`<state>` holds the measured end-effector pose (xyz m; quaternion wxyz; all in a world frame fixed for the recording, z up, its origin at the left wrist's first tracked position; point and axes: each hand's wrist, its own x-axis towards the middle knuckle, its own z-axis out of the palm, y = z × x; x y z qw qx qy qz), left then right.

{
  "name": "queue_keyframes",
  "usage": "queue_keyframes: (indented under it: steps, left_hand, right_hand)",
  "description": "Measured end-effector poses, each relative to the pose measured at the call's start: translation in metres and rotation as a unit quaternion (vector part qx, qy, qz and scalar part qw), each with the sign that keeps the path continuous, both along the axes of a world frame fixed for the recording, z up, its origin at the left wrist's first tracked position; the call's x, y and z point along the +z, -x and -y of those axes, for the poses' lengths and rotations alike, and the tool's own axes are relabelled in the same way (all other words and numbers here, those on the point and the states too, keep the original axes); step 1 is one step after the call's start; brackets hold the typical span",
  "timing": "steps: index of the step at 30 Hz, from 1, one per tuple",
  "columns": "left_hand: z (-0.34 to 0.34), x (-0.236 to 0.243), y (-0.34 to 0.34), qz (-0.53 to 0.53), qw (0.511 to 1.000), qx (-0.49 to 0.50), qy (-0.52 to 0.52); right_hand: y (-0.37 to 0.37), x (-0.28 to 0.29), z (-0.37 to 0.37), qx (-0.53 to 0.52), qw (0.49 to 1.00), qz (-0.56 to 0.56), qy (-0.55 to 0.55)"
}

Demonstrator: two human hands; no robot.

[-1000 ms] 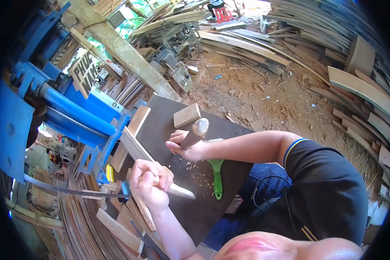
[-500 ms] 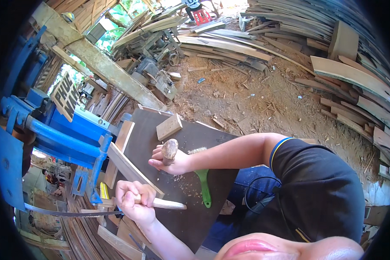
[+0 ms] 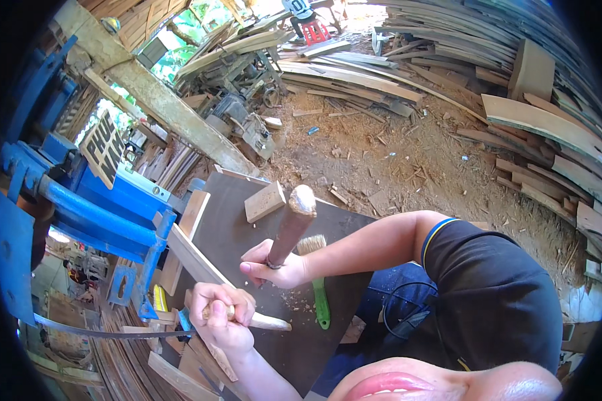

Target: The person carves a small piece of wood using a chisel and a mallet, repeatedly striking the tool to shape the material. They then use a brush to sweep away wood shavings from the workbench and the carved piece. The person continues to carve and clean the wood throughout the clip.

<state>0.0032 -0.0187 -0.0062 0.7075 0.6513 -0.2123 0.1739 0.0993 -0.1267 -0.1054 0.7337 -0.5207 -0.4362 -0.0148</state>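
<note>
My left hand (image 3: pixel 222 319) is closed in a fist around a pale wooden stick (image 3: pixel 271 323), whose narrower end sticks out to the right over the table. Just above it, my right hand (image 3: pixel 281 269) grips a thick brown wooden stick (image 3: pixel 293 230). That stick stands tilted upward, its worn, pale end pointing up toward me. A brush with a green handle (image 3: pixel 321 306) and light bristles lies on the dark tabletop (image 3: pixel 229 194), partly behind my right wrist. Beyond my hands is a short wooden block (image 3: pixel 265 202). Wood chips lie near the brush.
On the left stands a blue machine (image 3: pixel 100 214) with a thin blade (image 3: pixel 107 332) running toward my left hand. Long boards (image 3: pixel 201 257) lean along the table's left side. Stacked planks (image 3: pixel 548 127) line the right. A person (image 3: pixel 297 9) is near a red stool (image 3: pixel 314 31) far back.
My right hand has shifted slightly right and lower, and the brown stick has swung from end-on to showing its length. My left hand has moved a little right with the pale stick.
</note>
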Motion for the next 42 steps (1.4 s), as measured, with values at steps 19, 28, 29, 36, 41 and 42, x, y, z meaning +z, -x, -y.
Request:
queue_keyframes:
  steps: [19,28,29,36,41,42]
  left_hand:
    - [-0.018,0.006,-0.006,-0.029,0.997,0.066,0.019]
    - [-0.016,0.006,-0.009,-0.012,0.997,0.082,-0.002]
    - [-0.017,0.006,-0.009,-0.01,0.996,0.084,0.001]
    - [-0.016,0.003,-0.011,-0.01,0.995,0.1,-0.002]
    - [-0.02,0.004,-0.011,-0.014,0.994,0.106,0.013]
    - [-0.021,0.004,-0.011,-0.022,0.993,0.11,0.023]
  right_hand:
    - [0.001,0.0,-0.003,-0.02,0.92,0.384,-0.07]
    - [0.001,0.004,-0.002,-0.022,0.906,0.417,-0.063]
    - [0.003,0.005,-0.001,-0.025,0.901,0.429,-0.066]
    - [0.005,0.008,0.004,-0.043,0.894,0.44,-0.064]
    - [0.009,0.017,0.009,-0.031,0.887,0.458,-0.052]
    - [0.009,0.018,0.011,-0.031,0.888,0.456,-0.044]
